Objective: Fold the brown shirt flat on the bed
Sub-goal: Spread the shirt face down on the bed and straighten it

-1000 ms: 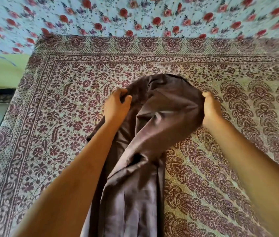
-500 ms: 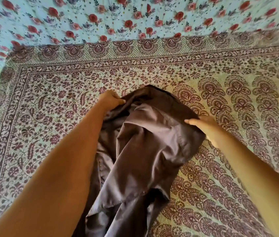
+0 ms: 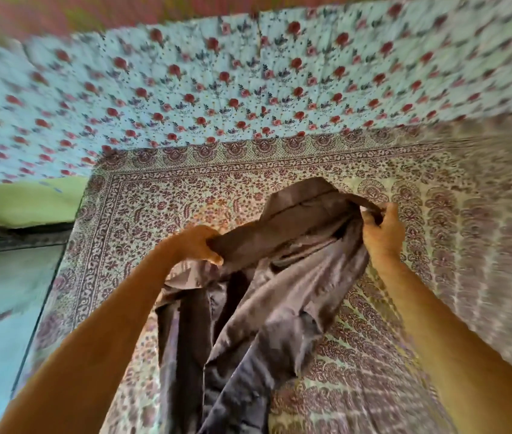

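Observation:
The brown shirt (image 3: 267,302) hangs bunched and creased over the bed (image 3: 160,202), which wears a maroon block-print cover. My left hand (image 3: 198,244) grips the shirt's upper left edge in a closed fist. My right hand (image 3: 381,230) pinches the upper right edge near the collar, fingers curled into the cloth. The collar area rises between the two hands. The lower shirt trails down toward me and out of the frame's bottom edge.
A light blue sheet with red flowers (image 3: 217,86) covers the far part of the bed. The bed's left edge (image 3: 60,277) drops to a pale blue floor (image 3: 1,308). A green surface (image 3: 26,202) lies at the left.
Both hands have shifted their hold on the shirt's top edge and pulled it wider apart. The view has tilted up and is blurred by motion.

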